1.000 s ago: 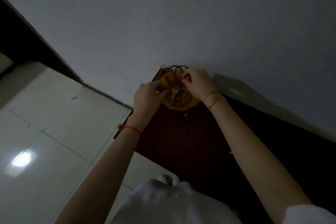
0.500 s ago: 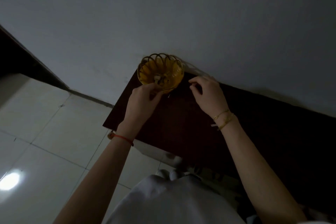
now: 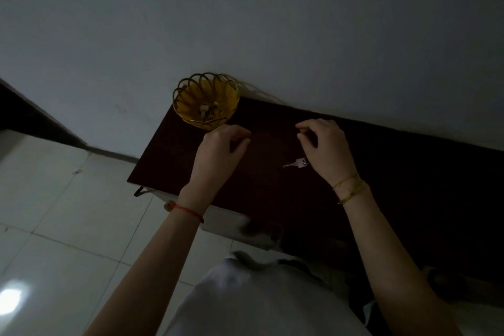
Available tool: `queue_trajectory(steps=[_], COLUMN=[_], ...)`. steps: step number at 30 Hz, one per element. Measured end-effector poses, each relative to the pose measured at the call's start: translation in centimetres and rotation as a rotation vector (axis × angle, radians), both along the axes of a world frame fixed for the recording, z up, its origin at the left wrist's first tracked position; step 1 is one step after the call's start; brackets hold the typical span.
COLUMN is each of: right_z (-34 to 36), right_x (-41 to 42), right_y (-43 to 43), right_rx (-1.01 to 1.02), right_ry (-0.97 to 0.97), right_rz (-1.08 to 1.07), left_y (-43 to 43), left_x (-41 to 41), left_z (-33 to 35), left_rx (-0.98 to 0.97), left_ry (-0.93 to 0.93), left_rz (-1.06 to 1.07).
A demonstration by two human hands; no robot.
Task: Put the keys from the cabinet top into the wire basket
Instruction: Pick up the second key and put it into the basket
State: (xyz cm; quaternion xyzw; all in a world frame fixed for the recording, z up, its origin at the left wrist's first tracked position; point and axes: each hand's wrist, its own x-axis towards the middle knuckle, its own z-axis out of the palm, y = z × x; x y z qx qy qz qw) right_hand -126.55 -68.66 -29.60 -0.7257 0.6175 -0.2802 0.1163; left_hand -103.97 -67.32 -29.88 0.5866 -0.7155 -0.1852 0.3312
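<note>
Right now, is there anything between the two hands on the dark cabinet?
In the head view, nothing lies directly between the left hand and the right hand, just bare cabinet top. One silver key lies a little nearer, beside the right hand.

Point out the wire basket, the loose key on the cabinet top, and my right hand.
wire basket (image 3: 182, 90): head view, left rim loops.
loose key (image 3: 301, 163): head view, its silver head.
right hand (image 3: 327, 148): head view, back of the hand.

Dark cabinet top (image 3: 272, 188) before me, against the wall: a gold wire basket (image 3: 206, 101) at its far-left corner; one silver key (image 3: 296, 163) lying mid-surface.
</note>
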Motion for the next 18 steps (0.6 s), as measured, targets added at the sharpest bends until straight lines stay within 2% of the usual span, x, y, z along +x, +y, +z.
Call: queue_trajectory(steps=[11, 18], right_z=[-1.2, -3.3], right_x=[-7.5, -9.1], right_y=[1.6, 0.3], right_rx=[0.088, 0.177], right_ry=[0.028, 0.035], right_rz=[0.092, 0.124], left_y=[2.6, 2.6], left_x=[-8.8, -12.2], left_z=[-1.7, -4.2], left_rx=[0.119, 0.210], left_ry=[-0.083, -0.155], left_rz=[0.031, 0.099])
